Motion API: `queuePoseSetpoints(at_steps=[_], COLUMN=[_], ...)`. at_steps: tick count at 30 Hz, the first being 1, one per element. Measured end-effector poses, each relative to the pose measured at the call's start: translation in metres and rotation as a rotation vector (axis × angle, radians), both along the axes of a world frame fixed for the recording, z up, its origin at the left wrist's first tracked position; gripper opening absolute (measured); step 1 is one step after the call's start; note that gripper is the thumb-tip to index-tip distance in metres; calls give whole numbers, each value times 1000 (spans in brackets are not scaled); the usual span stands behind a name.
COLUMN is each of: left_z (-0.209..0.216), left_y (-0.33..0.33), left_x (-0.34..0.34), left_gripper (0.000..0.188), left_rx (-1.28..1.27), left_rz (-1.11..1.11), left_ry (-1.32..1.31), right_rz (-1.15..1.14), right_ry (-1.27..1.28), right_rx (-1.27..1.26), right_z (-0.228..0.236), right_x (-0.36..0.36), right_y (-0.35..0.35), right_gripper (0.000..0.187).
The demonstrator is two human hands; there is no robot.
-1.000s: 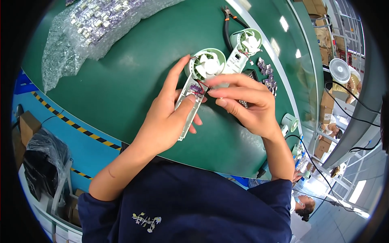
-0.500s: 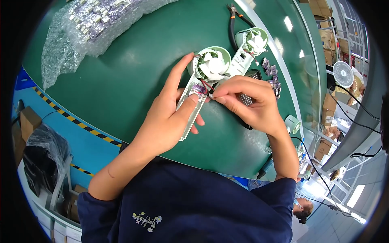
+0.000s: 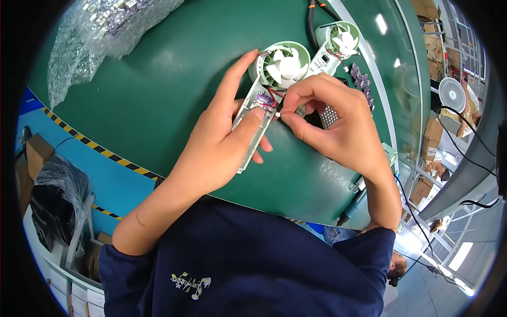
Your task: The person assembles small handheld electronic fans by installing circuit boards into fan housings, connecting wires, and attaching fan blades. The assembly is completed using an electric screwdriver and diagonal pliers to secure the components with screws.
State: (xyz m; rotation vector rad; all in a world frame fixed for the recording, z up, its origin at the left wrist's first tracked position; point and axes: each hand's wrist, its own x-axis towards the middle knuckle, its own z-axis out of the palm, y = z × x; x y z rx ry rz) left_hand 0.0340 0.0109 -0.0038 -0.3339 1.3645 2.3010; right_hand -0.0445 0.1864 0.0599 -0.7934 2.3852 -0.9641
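Observation:
My left hand [image 3: 222,137] is wrapped round a pale green handheld fan housing [image 3: 247,141], its thumb pressing near a small purple circuit board [image 3: 262,100] in the handle. White blades [image 3: 288,67] show in the round head at the far end. Red and black wires [image 3: 273,95] run from the head towards the board. Beside the handle, my right hand [image 3: 330,116] pinches a small white connector [image 3: 278,114] between thumb and forefinger. A second open fan housing [image 3: 324,62] lies just beyond, with its own blades and a loose wire plug.
Purple circuit boards [image 3: 361,80] lie right of the second housing, near a perforated dark box [image 3: 329,117] partly behind my right hand. Pliers [image 3: 311,26] rest at the back. Bubble wrap [image 3: 79,63] with several boards sits at the far left of the green table [image 3: 174,90].
The fan housing and both hands appear slightly higher and further right in view. The right fingers still pinch at the handle's side, and the white connector shows more plainly.

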Motion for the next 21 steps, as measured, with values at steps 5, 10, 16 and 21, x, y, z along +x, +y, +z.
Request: queuePoseSetpoints(at_steps=[5,10,16,21], left_z=[-4,0,-1,-2], left_y=[0,0,-1,2], left_x=[2,1,1,2], left_gripper=[65,63,60,60], left_rx=[19,-5,-59,-34], left_rz=[19,35,2,12], left_ry=[29,33,53,63], right_rz=[206,293,319,384], right_ry=[309,372,443,448], right_rx=[168,227,259,336], right_z=[4,9,13,15], right_x=[-3,4,3,2], right_y=[-7,-17,-30,-34], right_gripper=[19,23,26,26])
